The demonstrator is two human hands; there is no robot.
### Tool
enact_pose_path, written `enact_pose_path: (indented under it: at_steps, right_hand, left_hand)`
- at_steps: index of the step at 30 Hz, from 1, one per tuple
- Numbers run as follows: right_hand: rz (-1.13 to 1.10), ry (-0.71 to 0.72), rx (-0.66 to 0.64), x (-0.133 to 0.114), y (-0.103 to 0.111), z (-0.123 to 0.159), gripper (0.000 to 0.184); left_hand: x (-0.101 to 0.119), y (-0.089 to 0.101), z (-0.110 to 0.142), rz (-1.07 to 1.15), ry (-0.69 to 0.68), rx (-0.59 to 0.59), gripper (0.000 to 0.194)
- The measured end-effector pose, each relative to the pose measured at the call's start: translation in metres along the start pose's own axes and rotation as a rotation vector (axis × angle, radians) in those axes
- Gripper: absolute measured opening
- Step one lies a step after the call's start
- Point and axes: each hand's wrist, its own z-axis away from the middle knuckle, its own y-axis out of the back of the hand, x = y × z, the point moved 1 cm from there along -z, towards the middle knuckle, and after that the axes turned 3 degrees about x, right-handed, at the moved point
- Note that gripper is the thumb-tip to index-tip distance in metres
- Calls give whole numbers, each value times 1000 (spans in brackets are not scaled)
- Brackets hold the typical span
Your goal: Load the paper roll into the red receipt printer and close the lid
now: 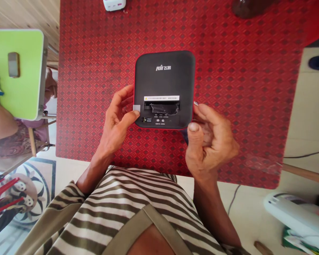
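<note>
Red patterned tabletop (244,71), bearing the items below
Item one: black device (164,83), rounded square, over the tabletop before the wearer's torso; whether it rests or is lifted cannot be told; ragged dark strip (164,108) across its slot
Handling, as judged: rigid, fairly light, smooth enough to slip; best taken by both sides, clear of the slot and buttons (157,120)
Left hand (119,120): clamped on the device's near-left corner, thumb over a pale tab (136,107), fingers along the side
Right hand (212,138): by the near-right corner, fingers curled, thumb apart from them; contact unclear
Beyond: white gadget (115,4) at the far edge of view
Further left: green table (23,88) with a phone (14,64) and another person's forearm (1,124)
</note>
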Motion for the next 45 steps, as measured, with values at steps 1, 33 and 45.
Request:
enact_pose_path:
  at_steps: [1, 33, 45]
  right_hand:
    - [-8, -2, 4, 0, -1, 1, 50]
    - [-7, -179, -86, -14, 11, 1, 49]
    - [-219, -249, -9, -10, 1, 7, 46]
  left_hand:
    - [1, 0, 0, -8, 10, -17, 57]
    - [0, -2, -2, 369, 49, -17, 61]
    - [11, -13, -4, 455, 109, 45, 53]
